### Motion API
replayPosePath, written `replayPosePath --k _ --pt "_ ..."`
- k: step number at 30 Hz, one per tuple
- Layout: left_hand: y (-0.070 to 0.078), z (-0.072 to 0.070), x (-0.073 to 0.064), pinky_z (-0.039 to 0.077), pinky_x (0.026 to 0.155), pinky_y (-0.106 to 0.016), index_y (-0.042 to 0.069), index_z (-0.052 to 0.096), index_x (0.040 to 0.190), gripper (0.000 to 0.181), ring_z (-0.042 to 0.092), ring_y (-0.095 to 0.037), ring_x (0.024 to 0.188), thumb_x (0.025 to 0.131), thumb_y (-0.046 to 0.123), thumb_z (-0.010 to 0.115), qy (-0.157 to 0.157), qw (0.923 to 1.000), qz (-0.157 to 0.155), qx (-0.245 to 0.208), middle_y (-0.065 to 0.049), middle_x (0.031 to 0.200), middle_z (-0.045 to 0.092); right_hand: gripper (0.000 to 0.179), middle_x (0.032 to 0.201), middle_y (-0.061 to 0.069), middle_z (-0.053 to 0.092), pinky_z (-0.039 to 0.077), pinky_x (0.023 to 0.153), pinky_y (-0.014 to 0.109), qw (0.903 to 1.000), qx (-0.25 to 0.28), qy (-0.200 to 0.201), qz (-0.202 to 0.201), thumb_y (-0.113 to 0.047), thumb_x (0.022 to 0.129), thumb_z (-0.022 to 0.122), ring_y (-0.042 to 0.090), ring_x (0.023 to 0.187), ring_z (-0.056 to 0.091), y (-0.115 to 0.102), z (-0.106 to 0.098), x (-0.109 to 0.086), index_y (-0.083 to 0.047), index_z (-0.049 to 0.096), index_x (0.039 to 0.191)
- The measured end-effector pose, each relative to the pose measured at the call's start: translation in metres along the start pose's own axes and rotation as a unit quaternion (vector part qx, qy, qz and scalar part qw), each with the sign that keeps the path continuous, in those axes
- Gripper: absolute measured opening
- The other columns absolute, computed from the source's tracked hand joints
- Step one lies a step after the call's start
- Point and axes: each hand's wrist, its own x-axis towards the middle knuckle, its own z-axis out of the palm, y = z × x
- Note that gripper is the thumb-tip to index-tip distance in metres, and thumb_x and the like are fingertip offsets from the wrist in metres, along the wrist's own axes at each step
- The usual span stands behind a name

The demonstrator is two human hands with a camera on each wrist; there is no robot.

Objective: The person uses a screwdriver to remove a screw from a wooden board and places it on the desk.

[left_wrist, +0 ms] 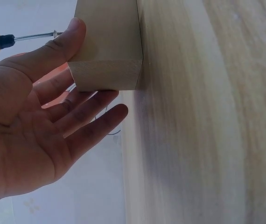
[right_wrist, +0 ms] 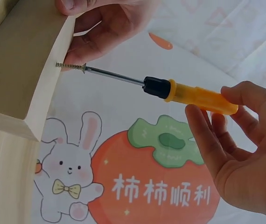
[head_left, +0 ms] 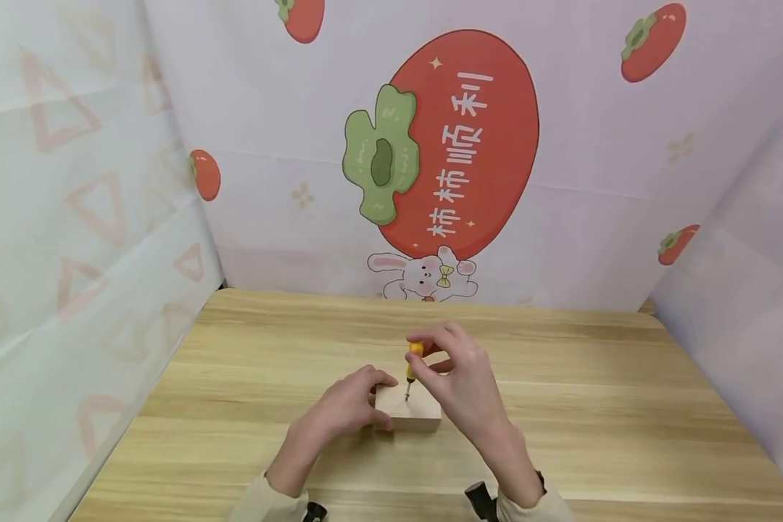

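A pale wooden block (head_left: 424, 410) lies on the table, gripped at its left end by my left hand (head_left: 349, 402), thumb on the near side and fingers on the far side. From its top face stands a screw (right_wrist: 71, 66), with much of its thread showing above the wood. The tip of a yellow-handled screwdriver (right_wrist: 193, 98) meets the screw head, its shaft upright over the block. My right hand (head_left: 460, 373) pinches the top of the handle between thumb and fingers. In the left wrist view, the left thumb (left_wrist: 70, 39) lies along the block's edge close to the screw.
The wood-grain table (head_left: 581, 406) spreads out around the block. Behind it rises a white backdrop (head_left: 287, 239) printed with persimmons and a rabbit. Another printed sheet (head_left: 78, 239) hangs along the left side. Black wrist-camera mounts (head_left: 479, 499) sit at both cuffs.
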Motion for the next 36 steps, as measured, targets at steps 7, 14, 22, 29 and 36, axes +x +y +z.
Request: replayPosePath --k 7,14,22,29,36 --pt "0.000 -0.002 0.000 0.044 0.079 -0.034 0.015 0.064 0.116 0.057 0.056 -0.015 0.095 0.065 0.030 0.085 0.006 1.0000 -0.001 0.003 0.005 0.101 0.058 0.024 0.093 -0.005 0.062 0.054 0.063 0.024 0.9993 0.032 0.019 0.002 -0.002 0.079 0.070 0.009 0.081 0.061 -0.006 0.002 0.001 -0.017 0.070 0.097" --pt "0.000 -0.002 -0.001 0.044 0.079 -0.033 0.016 0.064 0.115 0.056 0.056 -0.014 0.095 0.065 0.030 0.084 0.012 0.9999 0.006 0.006 0.006 0.101 0.058 0.027 0.093 0.006 0.065 0.055 0.067 0.027 0.9977 0.066 0.011 0.005 0.013 0.076 0.061 0.021 0.081 0.065 -0.031 -0.003 0.004 -0.004 0.071 0.094" --pt "0.001 -0.001 -0.001 0.044 0.079 -0.034 0.016 0.064 0.116 0.055 0.055 -0.015 0.096 0.067 0.030 0.083 0.007 0.9999 0.000 0.008 0.005 0.103 0.058 0.028 0.094 -0.001 0.061 0.054 0.068 0.025 0.9980 0.061 0.002 0.016 0.008 0.079 0.064 0.015 0.083 0.062 -0.019 -0.001 0.002 -0.013 0.069 0.096" --pt "0.002 0.000 -0.001 0.044 0.080 -0.035 0.015 0.064 0.116 0.055 0.055 -0.015 0.096 0.067 0.030 0.083 0.005 0.9999 0.004 0.008 0.005 0.102 0.058 0.025 0.093 -0.007 0.061 0.054 0.065 0.023 0.9996 0.025 0.010 0.009 -0.015 0.077 0.077 0.006 0.080 0.060 -0.003 0.002 -0.001 -0.019 0.066 0.099" --pt "0.003 -0.001 -0.002 0.043 0.079 -0.033 0.015 0.064 0.116 0.055 0.055 -0.013 0.094 0.067 0.030 0.083 0.008 0.9998 0.007 0.016 0.005 0.102 0.058 0.023 0.087 -0.001 0.066 0.054 0.066 0.022 0.9989 0.039 0.024 -0.002 -0.008 0.074 0.078 0.009 0.077 0.066 -0.003 0.001 0.000 -0.008 0.067 0.094"
